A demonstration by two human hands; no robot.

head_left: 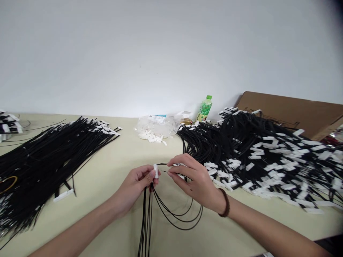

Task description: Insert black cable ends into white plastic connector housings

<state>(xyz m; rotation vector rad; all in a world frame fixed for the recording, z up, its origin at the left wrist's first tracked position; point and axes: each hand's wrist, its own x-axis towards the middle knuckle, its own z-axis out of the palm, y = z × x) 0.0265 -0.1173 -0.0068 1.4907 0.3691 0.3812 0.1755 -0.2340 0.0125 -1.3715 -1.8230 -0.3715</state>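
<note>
My left hand (142,179) pinches a small white plastic connector (155,171) upright between thumb and fingers. Several thin black wires (147,221) hang down below that hand, and some loop round to the right. Just right of the connector, my right hand (191,175) has its thumb and fingertips closed on the end of a thin black wire (165,171). Another wire runs from the top of the connector towards the right fingertips. A brown band circles the right wrist.
Bundled black wires (53,153) with white ends lie at left. A bigger heap of black wires with white connectors (268,167) fills the right, before a cardboard box (284,109). A clear plastic bag of white pieces (158,126) and a green-capped bottle (204,109) stand by the wall.
</note>
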